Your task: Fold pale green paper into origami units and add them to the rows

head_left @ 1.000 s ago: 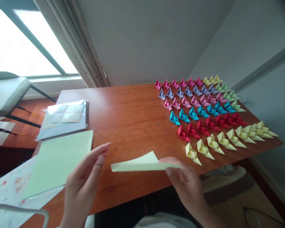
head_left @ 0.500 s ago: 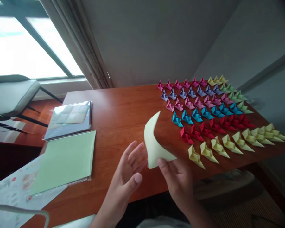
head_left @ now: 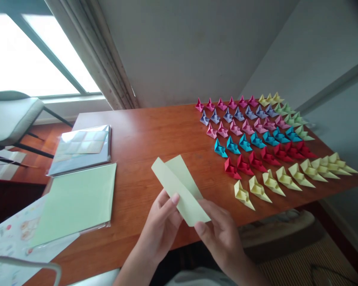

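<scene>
A pale yellow-green sheet of paper (head_left: 181,188) is held above the table's front edge, curled over on itself so that two layers show. My left hand (head_left: 164,222) pinches its lower left side, thumb on top and fingers beneath. At the lower right corner, my right hand (head_left: 219,230) grips the same sheet between thumb and fingers. Right of the hands stand rows of folded paper boats; the closest row is yellow (head_left: 259,190), with red (head_left: 232,169), blue (head_left: 220,148), pink (head_left: 211,131) and purple (head_left: 204,118) rows behind.
On the left of the brown table (head_left: 137,139) lie a stack of light green paper (head_left: 77,202) and a plastic-wrapped pack (head_left: 80,149). A printed sheet (head_left: 6,234) and a white cable (head_left: 32,261) are at the lower left. A chair (head_left: 12,119) stands beyond.
My left hand, open beside the sheet before, has taken hold of it. The sheet has turned and is curled over into two layers. The view has shifted slightly.
</scene>
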The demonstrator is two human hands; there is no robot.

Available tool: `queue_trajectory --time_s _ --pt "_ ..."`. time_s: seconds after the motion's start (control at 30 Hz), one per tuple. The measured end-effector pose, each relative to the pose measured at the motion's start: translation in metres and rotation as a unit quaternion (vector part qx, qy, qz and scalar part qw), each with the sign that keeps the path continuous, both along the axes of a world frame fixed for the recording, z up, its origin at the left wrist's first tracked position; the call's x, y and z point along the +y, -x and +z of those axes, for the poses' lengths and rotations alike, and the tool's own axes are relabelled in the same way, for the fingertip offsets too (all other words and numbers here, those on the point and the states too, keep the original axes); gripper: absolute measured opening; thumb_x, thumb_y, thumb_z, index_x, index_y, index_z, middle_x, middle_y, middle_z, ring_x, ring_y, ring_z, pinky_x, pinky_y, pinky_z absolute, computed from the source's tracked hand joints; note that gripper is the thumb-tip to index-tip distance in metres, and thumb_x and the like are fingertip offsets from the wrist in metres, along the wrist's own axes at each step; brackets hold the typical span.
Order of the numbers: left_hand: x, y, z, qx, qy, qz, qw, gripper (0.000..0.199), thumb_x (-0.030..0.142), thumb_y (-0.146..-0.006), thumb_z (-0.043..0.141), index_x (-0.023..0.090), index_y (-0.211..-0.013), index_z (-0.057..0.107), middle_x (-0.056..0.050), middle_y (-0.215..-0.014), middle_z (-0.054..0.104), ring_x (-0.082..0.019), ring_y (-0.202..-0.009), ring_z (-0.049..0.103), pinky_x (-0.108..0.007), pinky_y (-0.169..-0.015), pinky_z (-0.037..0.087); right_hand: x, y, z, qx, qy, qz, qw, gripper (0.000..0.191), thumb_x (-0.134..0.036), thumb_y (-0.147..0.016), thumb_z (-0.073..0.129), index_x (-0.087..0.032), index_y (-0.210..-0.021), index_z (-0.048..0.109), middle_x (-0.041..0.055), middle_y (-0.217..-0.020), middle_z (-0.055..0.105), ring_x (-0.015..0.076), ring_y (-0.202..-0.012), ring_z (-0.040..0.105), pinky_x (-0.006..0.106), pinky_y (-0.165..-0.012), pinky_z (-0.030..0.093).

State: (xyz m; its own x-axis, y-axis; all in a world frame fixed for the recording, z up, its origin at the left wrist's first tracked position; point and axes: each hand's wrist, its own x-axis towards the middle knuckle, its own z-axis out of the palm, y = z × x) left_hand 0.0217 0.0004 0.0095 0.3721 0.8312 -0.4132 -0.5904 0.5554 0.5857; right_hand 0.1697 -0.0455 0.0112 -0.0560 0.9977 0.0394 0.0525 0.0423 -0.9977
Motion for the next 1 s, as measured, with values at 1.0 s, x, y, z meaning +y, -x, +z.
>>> queue_trajectory --time_s 1.0 --pt "-0.001 0.031 -0.001 0.109 -0.104 0.094 0.984 0.061 0.049 -0.075 0.080 0.027 -0.130 0.065 -0.011 -0.131 0.068 -0.034 -0.123 0.060 -0.043 -0.098 0.051 0.022 -0.012 -0.008 0.045 -0.019 -0.169 0.984 0.009 -0.024 -0.093 0.067 -0.029 -0.099 0.071 -0.0009 -0.095 0.066 0.0133 -0.087 0.064 0.022 -0.077 0.054"
